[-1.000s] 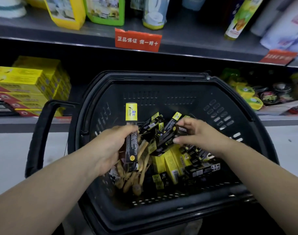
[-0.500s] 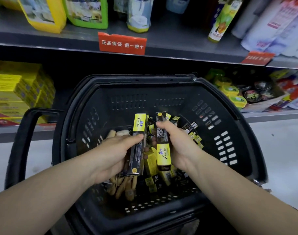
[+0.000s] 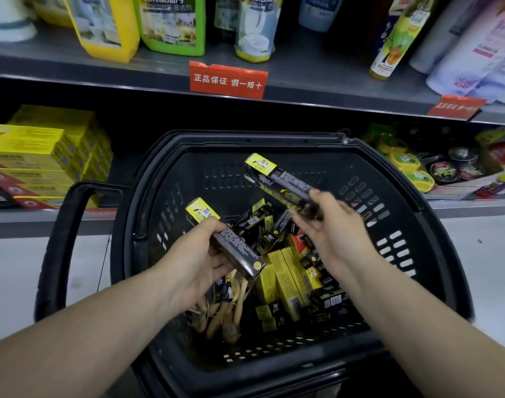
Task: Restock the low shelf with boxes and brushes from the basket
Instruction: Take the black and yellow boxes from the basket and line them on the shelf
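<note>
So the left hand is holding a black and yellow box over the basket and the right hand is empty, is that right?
Not quite. In the head view the right hand is not empty: it grips a second black and yellow box. The left hand does hold the first box over the basket.

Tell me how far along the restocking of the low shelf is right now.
Early, I'd judge. The low shelf holds stacked yellow boxes, but I can't tell if they're from this job. The left hand grips one black-and-yellow box, the right hand a second box, above the basket. Many loose boxes and the brushes lie inside, unshelved.
</note>
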